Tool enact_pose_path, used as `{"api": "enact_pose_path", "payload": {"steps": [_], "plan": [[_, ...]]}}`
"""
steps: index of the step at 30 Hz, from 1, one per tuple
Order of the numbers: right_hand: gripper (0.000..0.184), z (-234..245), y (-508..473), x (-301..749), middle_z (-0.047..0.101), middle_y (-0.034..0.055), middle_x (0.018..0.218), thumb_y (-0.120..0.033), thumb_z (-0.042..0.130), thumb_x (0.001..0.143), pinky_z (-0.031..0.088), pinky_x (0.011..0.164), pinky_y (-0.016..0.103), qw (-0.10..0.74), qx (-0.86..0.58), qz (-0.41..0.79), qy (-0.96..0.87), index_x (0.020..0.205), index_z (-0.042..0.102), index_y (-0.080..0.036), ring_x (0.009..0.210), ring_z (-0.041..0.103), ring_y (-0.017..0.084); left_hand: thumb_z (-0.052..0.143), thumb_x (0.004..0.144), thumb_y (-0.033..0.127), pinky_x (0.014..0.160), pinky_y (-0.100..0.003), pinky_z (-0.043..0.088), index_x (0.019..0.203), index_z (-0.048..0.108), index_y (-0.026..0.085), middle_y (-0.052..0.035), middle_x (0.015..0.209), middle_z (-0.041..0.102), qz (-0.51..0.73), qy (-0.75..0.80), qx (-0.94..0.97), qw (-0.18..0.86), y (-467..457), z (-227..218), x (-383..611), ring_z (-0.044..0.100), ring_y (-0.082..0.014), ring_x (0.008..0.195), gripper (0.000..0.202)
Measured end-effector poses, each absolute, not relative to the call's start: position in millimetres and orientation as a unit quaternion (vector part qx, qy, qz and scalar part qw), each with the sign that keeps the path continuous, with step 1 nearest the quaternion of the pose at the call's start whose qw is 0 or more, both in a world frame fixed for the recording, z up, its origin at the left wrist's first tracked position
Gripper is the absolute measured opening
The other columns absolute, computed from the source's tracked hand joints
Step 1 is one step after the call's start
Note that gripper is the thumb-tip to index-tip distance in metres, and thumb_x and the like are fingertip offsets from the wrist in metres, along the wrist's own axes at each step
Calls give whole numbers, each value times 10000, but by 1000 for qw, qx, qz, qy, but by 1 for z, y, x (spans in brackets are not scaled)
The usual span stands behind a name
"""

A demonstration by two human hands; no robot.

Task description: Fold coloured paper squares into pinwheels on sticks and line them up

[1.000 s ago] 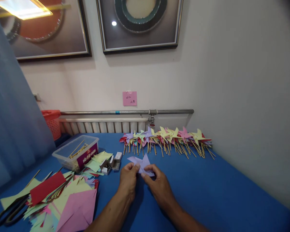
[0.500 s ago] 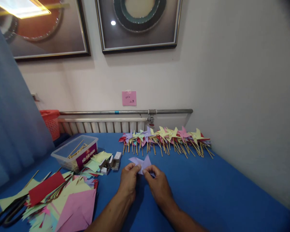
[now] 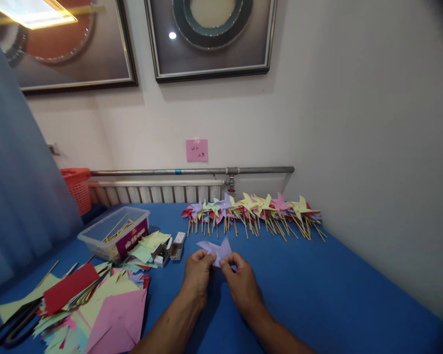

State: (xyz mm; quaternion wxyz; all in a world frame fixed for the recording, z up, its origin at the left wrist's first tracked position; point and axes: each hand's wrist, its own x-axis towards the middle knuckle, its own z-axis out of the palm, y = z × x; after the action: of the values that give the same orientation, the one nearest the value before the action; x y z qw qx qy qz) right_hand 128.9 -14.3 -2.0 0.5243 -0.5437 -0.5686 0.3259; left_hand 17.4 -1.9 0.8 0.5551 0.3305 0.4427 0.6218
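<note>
One lilac paper pinwheel (image 3: pixel 218 249) is being pinched by the left hand (image 3: pixel 197 273) and right hand (image 3: pixel 240 279) from opposite sides, apparently holding its folds in place.

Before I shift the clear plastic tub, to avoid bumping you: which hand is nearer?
Left: the left hand is right of the clear plastic tub; the right hand is farther right.

The blue tabletop (image 3: pixel 335 295) is lying open to the right of the right hand (image 3: pixel 242 281). Pinwheels (image 3: pixel 248 204) are blocking the far side, while a plastic box (image 3: pixel 136 238) and paper sheets (image 3: pixel 116 317) are crowding the left.
</note>
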Motion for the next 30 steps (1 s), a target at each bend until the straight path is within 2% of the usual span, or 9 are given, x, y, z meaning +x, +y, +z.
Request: {"api": "enact_pose_path", "payload": {"steps": [4,6,10,15,19,22,26,30], "plan": [[152,-4,-12,130,617,-14,657,-353,591,775,454,667,304,530,-539,327,-567,673,571,-243,661,594,198,814,558,317,463,-208,224,552,526,171,71,471,445,616,460,335,545,0,-1,16,330,-46,430,322],[122,-4,-10,131,657,0,725,-363,615,762,483,700,316,559,-519,338,-551,767,595,-243,721,634,213,818,554,324,455,-209,212,540,525,172,68,456,448,611,465,338,544,1,0,15,325,-46,420,331],[373,-7,0,137,710,26,836,-396,647,747,523,673,336,597,-472,415,-498,1076,564,-244,721,674,223,806,563,317,458,-207,230,521,517,176,58,444,468,602,470,338,550,2,3,15,350,-55,416,324],[255,-8,5,145,694,43,791,-414,631,777,508,662,330,569,-474,413,-530,931,605,-212,724,661,225,793,570,310,475,-209,260,515,505,181,54,447,486,598,475,344,546,1,5,14,373,-64,422,321],[325,3,-2,154,696,35,843,-363,588,824,479,658,305,542,-464,385,-585,1103,606,-196,732,644,204,782,562,330,479,-218,276,514,520,182,38,450,508,589,478,356,545,3,5,9,393,-75,424,305],[373,12,-7,163,711,30,924,-261,509,844,464,701,294,491,-426,386,-654,1191,636,-216,768,632,183,782,565,340,478,-221,263,491,528,177,19,438,512,571,481,378,547,5,7,3,392,-78,423,311],[384,17,-8,173,710,8,899,-176,464,810,446,732,292,425,-386,389,-721,1089,721,-240,792,606,182,783,583,342,479,-231,252,484,536,186,7,426,515,551,469,389,570,5,9,-1,384,-86,414,308],[352,19,-5,177,704,2,852,-166,471,784,454,752,298,420,-375,405,-720,1011,732,-232,769,594,177,762,603,331,484,-232,255,510,550,194,6,450,537,547,465,392,576,4,8,-3,403,-91,425,269]]}}
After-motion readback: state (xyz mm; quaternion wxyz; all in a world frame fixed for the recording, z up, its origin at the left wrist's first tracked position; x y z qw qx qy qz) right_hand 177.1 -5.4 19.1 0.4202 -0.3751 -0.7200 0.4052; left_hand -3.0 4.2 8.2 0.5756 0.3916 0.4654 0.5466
